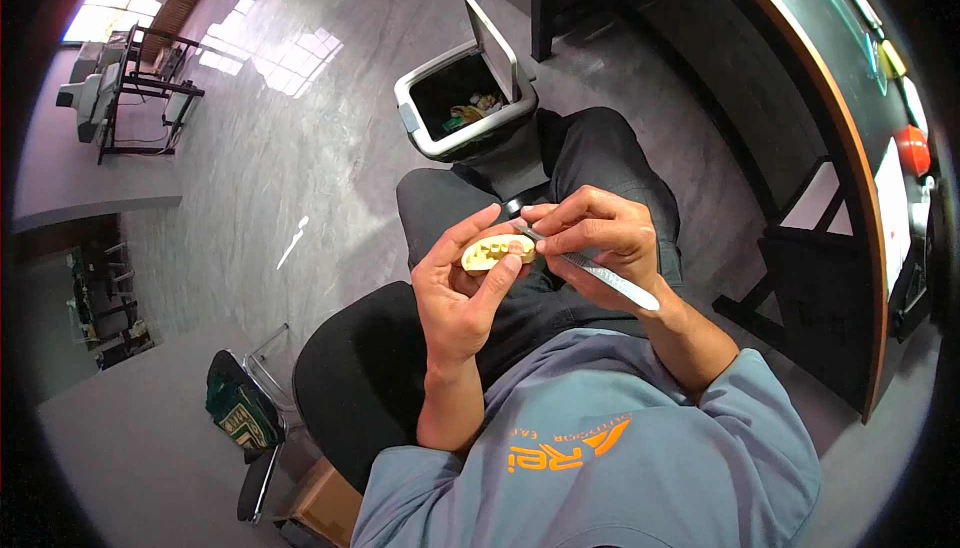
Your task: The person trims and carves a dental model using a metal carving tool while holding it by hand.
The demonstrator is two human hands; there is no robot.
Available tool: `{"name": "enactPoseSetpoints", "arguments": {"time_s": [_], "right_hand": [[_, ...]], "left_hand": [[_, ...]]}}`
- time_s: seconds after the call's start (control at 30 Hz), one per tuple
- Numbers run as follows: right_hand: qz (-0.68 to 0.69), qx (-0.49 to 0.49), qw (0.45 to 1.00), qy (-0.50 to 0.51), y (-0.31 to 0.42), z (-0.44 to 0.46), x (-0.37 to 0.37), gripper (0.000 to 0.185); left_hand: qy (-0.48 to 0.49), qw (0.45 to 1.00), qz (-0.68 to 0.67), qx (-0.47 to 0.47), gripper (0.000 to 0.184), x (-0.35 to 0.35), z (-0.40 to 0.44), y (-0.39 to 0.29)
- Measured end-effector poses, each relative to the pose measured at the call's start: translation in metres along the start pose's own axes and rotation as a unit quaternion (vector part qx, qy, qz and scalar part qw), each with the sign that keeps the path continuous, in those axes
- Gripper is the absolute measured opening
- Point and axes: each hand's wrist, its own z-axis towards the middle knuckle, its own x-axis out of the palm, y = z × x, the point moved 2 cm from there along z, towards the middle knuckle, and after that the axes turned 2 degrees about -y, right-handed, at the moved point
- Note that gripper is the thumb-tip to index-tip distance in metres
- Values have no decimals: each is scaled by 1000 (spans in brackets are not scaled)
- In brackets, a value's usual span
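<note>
My left hand [455, 283] is closed round a pale yellow dental model [486, 252], its thumb on the near edge and fingers behind it. A row of teeth shows on the model, with a pinkish patch at its right end. My right hand [598, 233] grips a slim metal tool that looks like a scalpel [610, 279]. Its flat, marked handle slants down to the right below the fingers. The working tip is close to the model's right end; whether it touches cannot be made out. Both hands are above my lap.
An open bin [409, 116] with rubbish inside stands just beyond my knees, lid raised. To the right is a dark desk [845, 78] with a red round object [911, 151] on it. A chair [243, 418] with a green bag stands at lower left, near a cardboard box [325, 508].
</note>
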Motion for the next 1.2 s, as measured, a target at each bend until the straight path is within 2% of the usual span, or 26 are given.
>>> {"name": "enactPoseSetpoints", "arguments": {"time_s": [0.67, 0.8, 0.9, 1.2], "right_hand": [[23, 11, 1000, -6, 3, 0, -1, 15], [153, 141, 976, -66, 0, -8, 2, 12], [246, 173, 948, -105, -9, -9, 5, 9], [288, 244, 923, -81, -21, -9, 11, 10]], "left_hand": [[-13, 999, -3, 34, 44, -5, 0, 3], [-25, 999, -16, 23, 43, -3, 0, 0], [-23, 999, -8, 29, 43, -2, -1, 0], [7, 998, -33, 51, 46, -5, 0, 8]]}}
